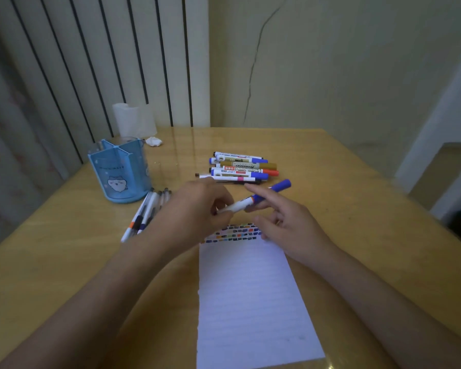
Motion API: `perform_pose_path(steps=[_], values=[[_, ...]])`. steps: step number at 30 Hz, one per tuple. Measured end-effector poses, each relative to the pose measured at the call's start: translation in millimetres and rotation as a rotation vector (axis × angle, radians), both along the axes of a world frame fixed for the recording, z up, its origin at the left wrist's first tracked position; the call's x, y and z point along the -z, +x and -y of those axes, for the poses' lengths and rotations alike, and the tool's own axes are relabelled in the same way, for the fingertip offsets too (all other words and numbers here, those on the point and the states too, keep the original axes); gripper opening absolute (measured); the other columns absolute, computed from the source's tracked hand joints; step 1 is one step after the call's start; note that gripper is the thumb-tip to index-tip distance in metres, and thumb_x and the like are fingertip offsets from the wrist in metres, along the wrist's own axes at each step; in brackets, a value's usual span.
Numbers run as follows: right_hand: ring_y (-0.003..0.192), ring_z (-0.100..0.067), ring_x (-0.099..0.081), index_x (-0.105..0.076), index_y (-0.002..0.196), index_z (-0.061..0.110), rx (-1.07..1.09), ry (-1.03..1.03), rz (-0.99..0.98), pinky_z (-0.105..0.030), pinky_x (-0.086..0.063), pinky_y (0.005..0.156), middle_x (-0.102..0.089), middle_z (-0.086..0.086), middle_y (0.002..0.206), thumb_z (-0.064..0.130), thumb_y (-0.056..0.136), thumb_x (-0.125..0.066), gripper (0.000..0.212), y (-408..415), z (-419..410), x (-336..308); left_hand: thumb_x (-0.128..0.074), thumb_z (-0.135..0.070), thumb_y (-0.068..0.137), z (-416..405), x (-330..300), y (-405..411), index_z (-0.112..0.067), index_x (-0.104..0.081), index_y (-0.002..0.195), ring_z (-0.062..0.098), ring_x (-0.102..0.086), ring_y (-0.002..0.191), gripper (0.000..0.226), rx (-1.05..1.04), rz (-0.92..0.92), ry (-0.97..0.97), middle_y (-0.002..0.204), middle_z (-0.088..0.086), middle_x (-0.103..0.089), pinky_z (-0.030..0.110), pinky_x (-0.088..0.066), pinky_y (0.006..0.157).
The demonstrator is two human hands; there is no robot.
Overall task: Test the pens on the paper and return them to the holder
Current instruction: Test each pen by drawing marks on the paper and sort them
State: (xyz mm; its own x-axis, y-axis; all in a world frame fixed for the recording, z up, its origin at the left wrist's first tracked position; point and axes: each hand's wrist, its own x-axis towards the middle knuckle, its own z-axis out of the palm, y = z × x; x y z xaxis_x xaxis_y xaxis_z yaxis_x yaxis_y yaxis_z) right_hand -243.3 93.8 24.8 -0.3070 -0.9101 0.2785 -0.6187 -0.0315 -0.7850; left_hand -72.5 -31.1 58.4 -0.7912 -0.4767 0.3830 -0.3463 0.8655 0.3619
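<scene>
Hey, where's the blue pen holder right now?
In the head view the blue pen holder stands on the table at the left, just beyond a loose row of thin pens and left of the marker pile.

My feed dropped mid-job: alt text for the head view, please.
Both hands hold a blue-capped marker above the paper, the left hand gripping its barrel, the right hand at its cap. More markers lie beyond; the blue holder stands left.
</scene>
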Motion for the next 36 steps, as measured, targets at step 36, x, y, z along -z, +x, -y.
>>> perform_pose_path(steps=[36], values=[[0.061, -0.022, -0.066, -0.066, 0.079, 0.014, -0.018, 0.033, 0.533, -0.027, -0.049, 0.055, -0.071, -0.014, 0.071, 0.04, 0.084, -0.059, 0.028, 16.0, 0.3, -9.6, -0.043, -0.024, 0.103, -24.2, 21.6, 7.4, -0.021, -0.049, 0.105, 0.009, -0.046, 0.084, 0.007, 0.208, 0.009, 0.14, 0.092, -0.007, -0.052, 0.027, -0.038, 0.074]])
